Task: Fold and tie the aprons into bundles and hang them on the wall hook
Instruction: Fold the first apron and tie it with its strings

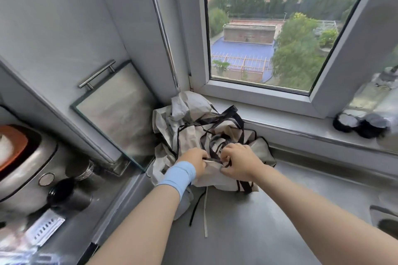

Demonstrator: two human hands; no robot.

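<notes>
A loose heap of cream aprons [193, 127] with black trim lies in the back left corner of a stainless steel counter [280, 211], pushed against the wall and the ledge below a window. The cloth is crumpled, and black straps loop over its top. A black strap [195, 207] and a pale strap [205, 217] trail out from the front of the heap toward the counter's near edge.

A person's two hands reach into the front of the heap, close together. The left hand [192, 160], above a light blue wristband [178, 175], has its fingers curled into the fabric. The right hand [239, 162] is curled too, with thumb and fingers pinching cloth and a black strap. A short pale strip is drawn taut between the hands. Whether it is a fold or a tie cannot be told.

The task looks to be at an early stage. No neat fold or tied bundle shows, and the number of aprons in the heap is unclear. No wall hook is in view, so folding, tying and hanging all appear to remain.

A glass panel [116, 112] with a metal bar handle leans on the wall just left of the heap. Farther left are a rounded metal appliance [25, 163] and a dark jar [64, 191]. The window [269, 28] looks over trees and rooftops. Dark round objects [357, 123] sit at the right end of the window sill [290, 123].
</notes>
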